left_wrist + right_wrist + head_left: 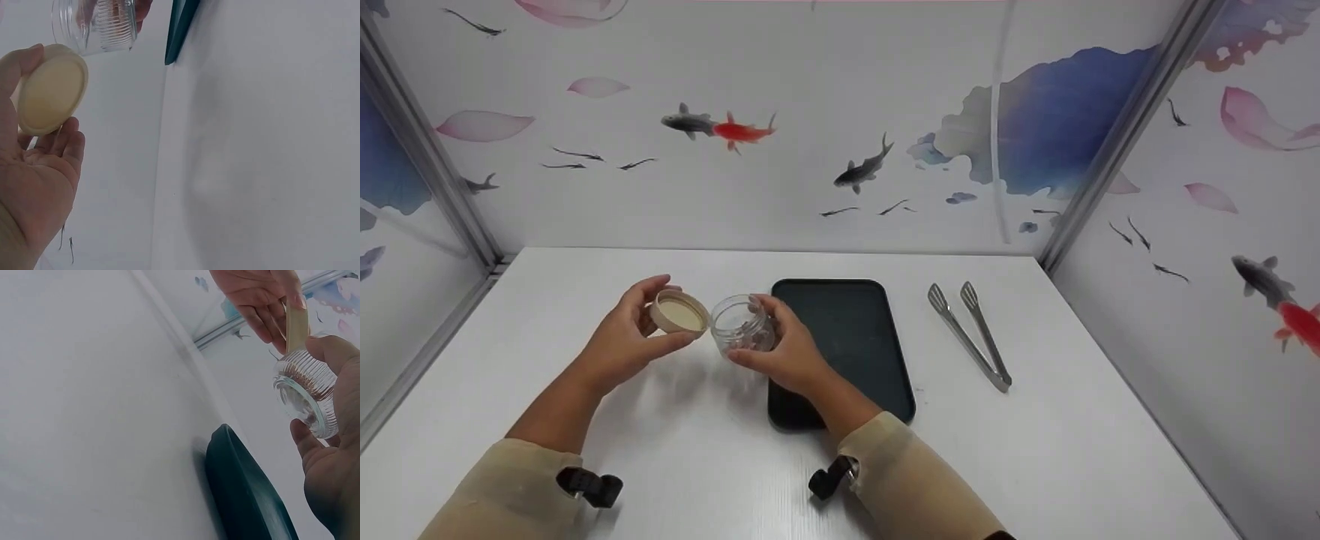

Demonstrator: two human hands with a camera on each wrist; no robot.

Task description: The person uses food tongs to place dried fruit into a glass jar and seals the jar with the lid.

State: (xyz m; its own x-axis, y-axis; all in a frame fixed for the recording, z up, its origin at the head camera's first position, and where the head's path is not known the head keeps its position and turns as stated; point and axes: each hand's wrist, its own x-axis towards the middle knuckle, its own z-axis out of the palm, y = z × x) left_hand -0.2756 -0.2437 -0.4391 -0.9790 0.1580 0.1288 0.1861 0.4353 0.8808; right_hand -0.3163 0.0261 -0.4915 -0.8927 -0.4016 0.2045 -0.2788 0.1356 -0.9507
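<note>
My left hand (622,334) grips a round cream-coloured lid (680,311) by its edge, thumb on one side and fingers behind, its inner face turned toward me. Beside it, a clear ribbed glass jar (741,326) is held in my right hand (787,345), with the thumb and fingers around its side. The jar is off the table and tilted, its open mouth near the lid's rim. In the right wrist view the jar's thick base (301,408) shows, with the lid (297,326) edge-on behind it. The left wrist view shows the lid's smooth underside (53,93).
A dark rectangular tray (855,337) lies flat on the white table (697,465), partly under my right forearm. To its right lie metal tongs (971,337), spread apart. White panels (810,202) with painted fish and petals enclose the table at the back and sides.
</note>
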